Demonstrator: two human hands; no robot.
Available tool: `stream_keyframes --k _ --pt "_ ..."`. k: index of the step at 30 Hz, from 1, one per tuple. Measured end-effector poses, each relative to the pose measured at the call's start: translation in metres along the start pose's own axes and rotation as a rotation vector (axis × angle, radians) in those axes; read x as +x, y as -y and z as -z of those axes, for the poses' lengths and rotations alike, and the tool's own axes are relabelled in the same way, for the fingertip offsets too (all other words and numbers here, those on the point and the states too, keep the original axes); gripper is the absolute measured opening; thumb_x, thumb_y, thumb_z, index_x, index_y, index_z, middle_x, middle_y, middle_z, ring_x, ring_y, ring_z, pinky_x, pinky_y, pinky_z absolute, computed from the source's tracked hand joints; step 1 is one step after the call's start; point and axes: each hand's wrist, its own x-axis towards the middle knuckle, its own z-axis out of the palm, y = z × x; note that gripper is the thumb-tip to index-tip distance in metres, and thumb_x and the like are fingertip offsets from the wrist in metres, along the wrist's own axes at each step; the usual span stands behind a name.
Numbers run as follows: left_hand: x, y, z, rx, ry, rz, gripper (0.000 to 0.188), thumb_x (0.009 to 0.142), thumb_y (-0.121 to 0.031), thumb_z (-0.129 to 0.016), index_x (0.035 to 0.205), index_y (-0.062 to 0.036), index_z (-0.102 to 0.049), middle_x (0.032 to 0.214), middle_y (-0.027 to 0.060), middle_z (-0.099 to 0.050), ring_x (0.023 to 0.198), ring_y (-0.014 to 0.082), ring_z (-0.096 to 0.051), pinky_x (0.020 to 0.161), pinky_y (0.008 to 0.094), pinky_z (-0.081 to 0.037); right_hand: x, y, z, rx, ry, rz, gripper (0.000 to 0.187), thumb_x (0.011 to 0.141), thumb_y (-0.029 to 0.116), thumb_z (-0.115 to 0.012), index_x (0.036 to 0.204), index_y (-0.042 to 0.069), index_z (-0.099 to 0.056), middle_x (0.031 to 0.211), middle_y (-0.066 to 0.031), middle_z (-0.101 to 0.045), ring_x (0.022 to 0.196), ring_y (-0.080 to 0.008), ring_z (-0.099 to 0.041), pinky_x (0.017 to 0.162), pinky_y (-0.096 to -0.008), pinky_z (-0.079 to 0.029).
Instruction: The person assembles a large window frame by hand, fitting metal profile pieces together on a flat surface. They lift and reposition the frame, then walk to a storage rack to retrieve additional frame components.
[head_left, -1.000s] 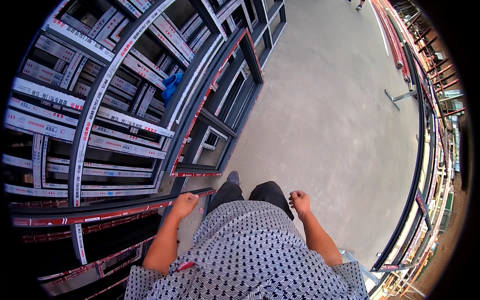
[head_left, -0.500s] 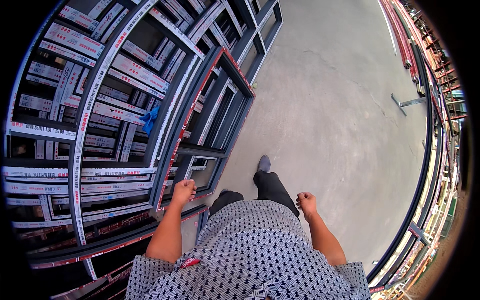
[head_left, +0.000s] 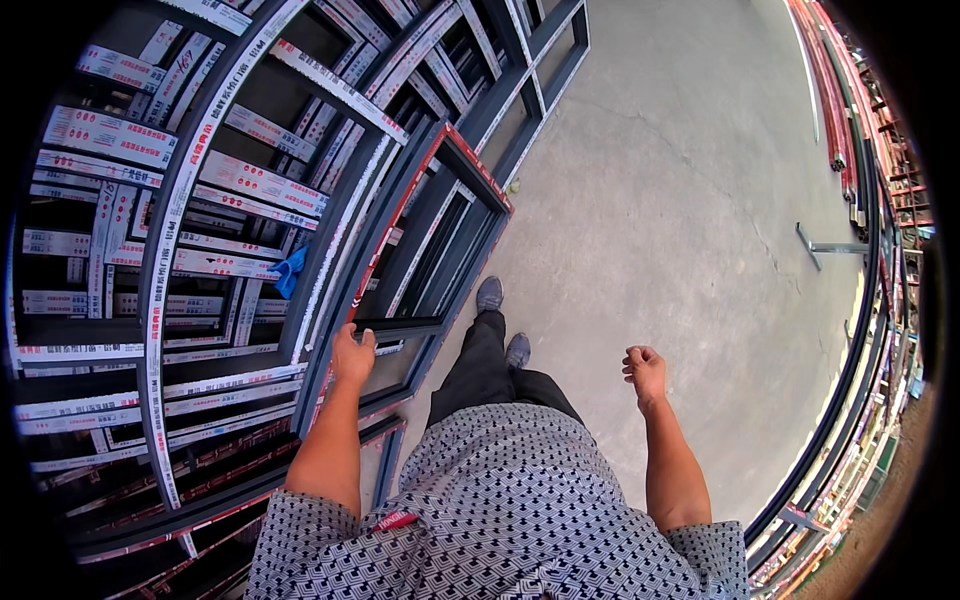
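My left hand [head_left: 353, 355] is at the red-taped edge of a dark grey window frame [head_left: 425, 328], which leans in a stack on my left. Its thumb and fingers are apart, and I cannot tell whether they touch the frame. Over the concrete floor to my right hangs my right hand [head_left: 646, 371], fingers loosely curled in, with nothing visible in it. A blue cloth or glove [head_left: 288, 272] lies on the frames farther left.
Several larger frames with white printed protective tape [head_left: 158, 330] fill the left side. Long reddish profiles [head_left: 835, 110] and black bars [head_left: 868, 330] run along the right, where a metal bracket [head_left: 835, 247] juts over the concrete floor [head_left: 660, 220].
My left hand has moved slightly left and forward to the frame's edge, its thumb parting from the fingers. My right hand has swung forward and right. My feet have stepped.
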Motion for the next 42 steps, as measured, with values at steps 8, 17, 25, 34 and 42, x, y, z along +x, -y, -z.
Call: stream_keyframes --k 8,17,25,34,42 --pt "0.106 -0.078 -0.004 0.171 -0.024 -0.041 0.090 0.087 -0.041 -0.080 0.156 0.0014 -0.043 0.158 0.0237 -0.043 0.147 0.0418 -0.042 0.121 0.0481 -0.039 -0.025 -0.010 -0.049 -0.198 0.196 -0.184 0.023 0.102 0.023 -0.062 0.108 0.003 -0.071 0.090 -0.0059 -0.071 0.074 -0.0144 -0.066 0.066 -0.0305 -0.054" --pt "0.163 -0.085 -0.015 0.302 0.216 0.099 0.105 0.080 -0.038 -0.085 0.162 -0.0001 -0.032 0.154 0.0246 -0.050 0.143 0.0415 -0.049 0.119 0.0483 -0.043 0.004 0.096 -0.064 -0.130 0.028 -0.085 0.028 0.106 0.029 -0.061 0.111 0.003 -0.071 0.091 -0.0045 -0.071 0.077 -0.0121 -0.065 0.069 -0.0284 -0.052" --pt "0.169 -0.088 -0.019 0.350 0.218 0.057 0.085 0.075 -0.034 -0.085 0.142 0.0008 -0.047 0.139 0.0245 -0.061 0.134 0.0399 -0.059 0.116 0.0455 -0.046 0.011 0.111 -0.089 -0.190 0.122 -0.081 0.030 0.107 0.029 -0.060 0.114 0.002 -0.071 0.093 -0.0042 -0.072 0.079 -0.0122 -0.066 0.070 -0.0287 -0.053" --pt "0.132 -0.122 -0.001 0.277 0.441 0.051 0.090 0.074 -0.046 -0.089 0.135 0.0044 -0.046 0.136 0.0292 -0.063 0.128 0.0431 -0.063 0.111 0.0484 -0.050 0.018 0.097 -0.076 -0.268 0.112 -0.113 0.030 0.106 0.029 -0.062 0.112 0.001 -0.072 0.090 -0.0058 -0.073 0.076 -0.0134 -0.068 0.067 -0.0302 -0.055" --pt "0.117 -0.103 -0.024 0.038 0.616 -0.027 0.129 0.071 -0.070 -0.089 0.158 0.0095 -0.036 0.150 0.0322 -0.056 0.141 0.0418 -0.056 0.116 0.0447 -0.046 0.019 0.110 -0.073 -0.219 0.095 -0.077 0.029 0.107 0.029 -0.062 0.110 0.002 -0.072 0.089 -0.0049 -0.072 0.076 -0.0126 -0.067 0.067 -0.0290 -0.054"
